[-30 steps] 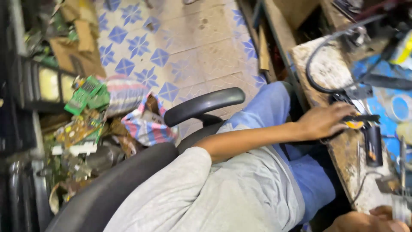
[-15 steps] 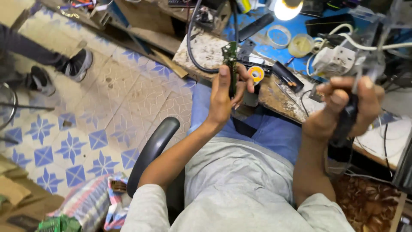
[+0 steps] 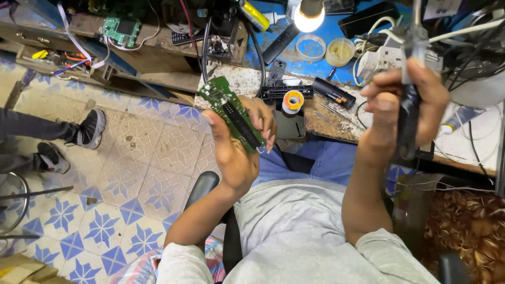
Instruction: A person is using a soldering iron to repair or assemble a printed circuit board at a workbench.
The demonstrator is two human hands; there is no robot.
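At the far left I see another person's legs in dark trousers and dark shoes point(image 3: 90, 128) standing on the blue-and-cream patterned floor tiles point(image 3: 137, 173). Above them runs a wooden shelf point(image 3: 152, 58) with a small green board point(image 3: 120, 30) and loose wires on it.

Moving in, my left hand point(image 3: 238, 142) is raised over the edge of the workbench point(image 3: 336, 118). It is closed around a long green circuit board point(image 3: 235, 113), thumb on the near side, fingers wrapped over the far edge, so the board stands tilted with its upper end pointing up and to the left. A dark strip of parts runs along its face. Below the hand I can see the chair armrest point(image 3: 202, 186) and my grey shirt.

Behind the board, on the bench, sit a spool of solder point(image 3: 293, 101) beside a dark flat case point(image 3: 290, 123), a black cylinder point(image 3: 334, 93), then two round tins point(image 3: 325, 50) on the blue surface under a lit lamp point(image 3: 308, 14).

To the right, my right hand point(image 3: 402, 100) is held up level with the left, well apart from it. Its fingers are clamped around a black-handled tool point(image 3: 407, 113) that stands nearly upright; a cord leaves its top end. I cannot tell what the tip looks like. White cables and a power strip point(image 3: 386, 55) lie behind it.
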